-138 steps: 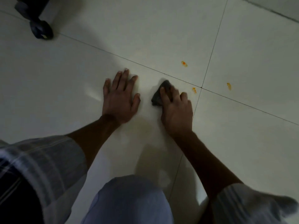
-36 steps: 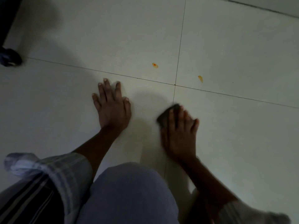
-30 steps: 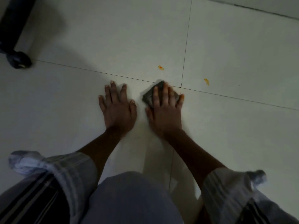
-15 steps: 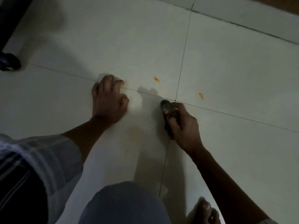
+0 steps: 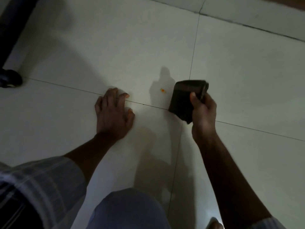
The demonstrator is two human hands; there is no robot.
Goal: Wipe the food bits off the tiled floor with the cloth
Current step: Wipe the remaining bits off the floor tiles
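right hand point(image 5: 203, 113) grasped cloth point(image 5: 184, 100), lifted off floor point(image 5: 247, 71), likely to refold | left hand point(image 5: 113, 116) fingers bent, holding nothing, bracing body | orange bit point(image 5: 162, 90) left of cloth, unwiped

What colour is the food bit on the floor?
Orange, with a yellowish edge: the food bit shows best in the head view.
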